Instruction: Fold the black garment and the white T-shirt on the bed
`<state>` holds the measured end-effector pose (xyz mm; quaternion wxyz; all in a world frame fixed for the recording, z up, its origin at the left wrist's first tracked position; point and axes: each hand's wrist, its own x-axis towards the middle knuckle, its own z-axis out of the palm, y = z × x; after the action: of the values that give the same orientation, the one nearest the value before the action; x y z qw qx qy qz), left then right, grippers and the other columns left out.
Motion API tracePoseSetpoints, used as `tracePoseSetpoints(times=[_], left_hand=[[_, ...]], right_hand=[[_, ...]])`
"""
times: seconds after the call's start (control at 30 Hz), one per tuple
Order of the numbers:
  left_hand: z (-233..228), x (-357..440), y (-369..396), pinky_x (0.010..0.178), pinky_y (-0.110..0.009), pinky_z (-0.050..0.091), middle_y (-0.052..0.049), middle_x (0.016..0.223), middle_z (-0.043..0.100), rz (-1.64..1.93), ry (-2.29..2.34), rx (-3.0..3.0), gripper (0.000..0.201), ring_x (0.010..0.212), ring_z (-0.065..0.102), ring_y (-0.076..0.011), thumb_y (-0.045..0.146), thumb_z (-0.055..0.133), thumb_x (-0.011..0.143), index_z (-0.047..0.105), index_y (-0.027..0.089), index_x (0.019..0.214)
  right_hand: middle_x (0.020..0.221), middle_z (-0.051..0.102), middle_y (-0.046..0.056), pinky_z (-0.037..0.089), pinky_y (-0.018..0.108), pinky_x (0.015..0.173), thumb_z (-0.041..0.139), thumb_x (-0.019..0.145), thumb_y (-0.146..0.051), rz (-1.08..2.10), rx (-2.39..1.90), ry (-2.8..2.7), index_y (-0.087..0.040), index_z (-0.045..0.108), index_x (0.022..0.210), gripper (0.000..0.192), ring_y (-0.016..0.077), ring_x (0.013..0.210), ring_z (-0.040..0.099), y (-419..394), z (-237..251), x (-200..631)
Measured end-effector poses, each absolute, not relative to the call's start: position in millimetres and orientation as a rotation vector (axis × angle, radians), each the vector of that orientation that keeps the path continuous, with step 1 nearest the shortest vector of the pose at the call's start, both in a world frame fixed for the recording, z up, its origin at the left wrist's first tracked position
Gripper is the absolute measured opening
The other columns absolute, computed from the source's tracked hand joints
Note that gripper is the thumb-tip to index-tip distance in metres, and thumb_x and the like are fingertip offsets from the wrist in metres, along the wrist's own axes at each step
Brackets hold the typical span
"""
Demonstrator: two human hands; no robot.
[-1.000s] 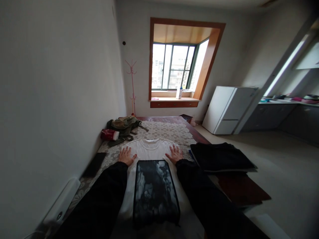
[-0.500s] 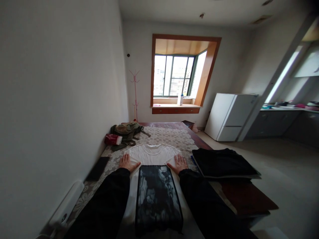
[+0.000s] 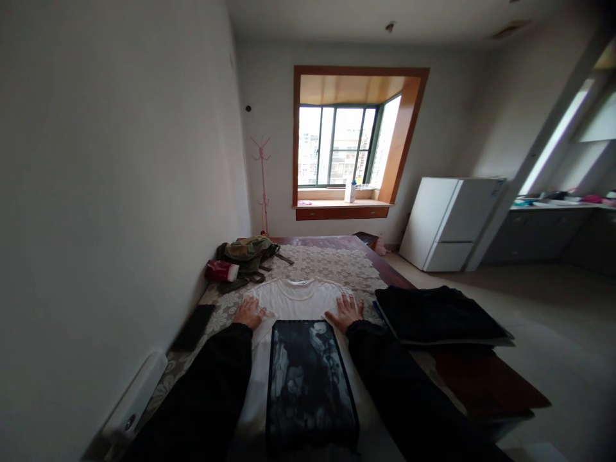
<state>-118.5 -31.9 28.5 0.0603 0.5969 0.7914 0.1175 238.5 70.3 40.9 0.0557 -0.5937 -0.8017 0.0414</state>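
Observation:
A white T-shirt (image 3: 298, 298) with a large dark printed panel (image 3: 310, 385) lies spread front side up, its collar pointing away from me. My left hand (image 3: 249, 312) rests on the shirt's left sleeve area, palm down with fingers apart. On the opposite side my right hand (image 3: 345, 312) lies flat on the right sleeve area, fingers spread. Neither hand grips anything. Black sleeves cover both my arms and hide parts of the shirt's sides; its lower end runs toward the bottom edge of the view.
The table bears a lace-patterned cloth (image 3: 332, 263). A green backpack (image 3: 248, 253), a red packet (image 3: 221, 270) and a dark flat object (image 3: 193, 327) lie on the left. Folded dark clothes (image 3: 440, 314) are stacked at right. A wall (image 3: 120, 192) borders the left side; a white fridge (image 3: 443, 224) stands beyond.
My left thumb has drawn in closer to the fingers, and my right hand has shifted slightly. The camera view has turned a little; the shirt stays spread.

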Motion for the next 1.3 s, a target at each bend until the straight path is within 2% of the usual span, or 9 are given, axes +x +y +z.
tracePoseSetpoints(times=[0.07, 0.13, 0.23, 0.47, 0.67, 0.77, 0.9, 1.13, 1.3], left_hand=[[40.0, -136.4, -23.5, 0.118, -0.039, 0.032, -0.011, 0.150, 0.054, 0.346, 2.327, 1.855, 0.049, 0.141, 0.046, -0.0236, 0.031, 0.039, 0.095, 0.056, 0.020, 0.139], [50.7, -155.4, -14.1, 0.114, -0.033, 0.037, -0.007, 0.140, 0.064, 0.334, 2.270, 1.897, 0.047, 0.131, 0.056, -0.0191, 0.019, 0.042, 0.090, 0.062, 0.023, 0.132], [61.9, -178.8, -0.5, 0.110, -0.033, 0.042, -0.005, 0.130, 0.070, 0.305, 2.232, 1.933, 0.051, 0.124, 0.061, -0.0200, 0.009, 0.048, 0.080, 0.068, 0.025, 0.124], [63.9, -203.9, 18.9, 0.107, -0.033, 0.044, -0.002, 0.125, 0.072, 0.250, 2.177, 1.988, 0.053, 0.124, 0.061, -0.0216, 0.006, 0.056, 0.068, 0.072, 0.029, 0.113], [61.4, -209.7, 27.6, 0.103, -0.030, 0.046, -0.003, 0.118, 0.073, 0.277, 2.069, 2.061, 0.045, 0.118, 0.063, -0.0212, 0.005, 0.056, 0.067, 0.075, 0.024, 0.103], [63.7, -208.1, 34.6, 0.099, -0.029, 0.048, -0.004, 0.112, 0.074, 0.284, 2.031, 2.098, 0.044, 0.111, 0.065, -0.0203, 0.001, 0.053, 0.066, 0.075, 0.023, 0.096], [66.0, -204.7, 43.3, 0.094, -0.028, 0.049, -0.003, 0.101, 0.074, 0.290, 2.005, 2.129, 0.035, 0.103, 0.066, -0.0188, 0.003, 0.053, 0.071, 0.075, 0.023, 0.089], [64.9, -198.1, 40.3, 0.095, -0.030, 0.048, -0.005, 0.101, 0.071, 0.330, 2.068, 2.091, 0.016, 0.103, 0.066, -0.0204, 0.018, 0.057, 0.084, 0.072, 0.023, 0.087], [74.2, -188.7, 30.4, 0.098, -0.033, 0.048, -0.009, 0.113, 0.071, 0.440, 2.194, 1.984, 0.024, 0.110, 0.065, -0.0231, 0.020, 0.053, 0.087, 0.070, 0.021, 0.103]], right_hand=[[0.160, 0.036, 0.020, 0.007, 0.058, 0.121, 0.047, 0.094, -0.054, 0.267, -1.575, -2.507, -0.014, 0.045, 0.149, 0.068, 0.0368, 0.150, 0.024, 59.8, 59.0, 214.0], [0.140, 0.059, 0.015, 0.029, 0.045, 0.114, 0.048, 0.095, -0.050, 0.401, -1.385, -2.582, -0.020, 0.059, 0.135, 0.051, 0.0293, 0.133, 0.049, 49.2, 69.7, 175.7], [0.115, 0.072, 0.008, 0.044, 0.032, 0.093, 0.049, 0.095, -0.053, 0.525, -1.266, -2.620, -0.023, 0.070, 0.113, 0.040, 0.0215, 0.110, 0.064, 36.1, 70.5, 108.8], [0.109, 0.072, 0.013, 0.045, 0.035, 0.088, 0.068, 0.082, -0.031, 0.678, -1.249, -2.518, -0.017, 0.071, 0.087, 0.015, 0.0265, 0.106, 0.064, 27.4, 57.4, 41.1], [0.093, 0.072, 0.005, 0.047, 0.027, 0.079, 0.066, 0.085, -0.027, 0.927, -1.235, -2.358, -0.019, 0.065, 0.083, 0.008, 0.0183, 0.094, 0.067, 30.4, 54.5, 51.6], [0.079, 0.070, 0.001, 0.049, 0.023, 0.067, 0.066, 0.085, -0.022, 1.087, -1.258, -2.268, -0.019, 0.062, 0.087, 0.005, 0.0138, 0.075, 0.067, 26.6, 52.3, 56.9], [0.060, 0.062, -0.007, 0.044, 0.020, 0.047, 0.061, 0.086, -0.017, 1.277, -1.279, -2.176, -0.020, 0.058, 0.100, 0.015, 0.0091, 0.044, 0.057, 22.1, 47.5, 63.2], [0.069, 0.062, -0.006, 0.043, 0.019, 0.050, 0.065, 0.085, -0.024, 1.267, -1.268, -2.103, -0.020, 0.059, 0.105, 0.021, 0.0072, 0.049, 0.056, 28.7, 44.5, 65.6], [0.069, 0.060, -0.007, 0.042, 0.021, 0.052, 0.069, 0.080, -0.027, 1.224, -1.233, -2.138, -0.021, 0.056, 0.112, 0.035, 0.0089, 0.052, 0.055, 27.4, 45.5, 65.6]])
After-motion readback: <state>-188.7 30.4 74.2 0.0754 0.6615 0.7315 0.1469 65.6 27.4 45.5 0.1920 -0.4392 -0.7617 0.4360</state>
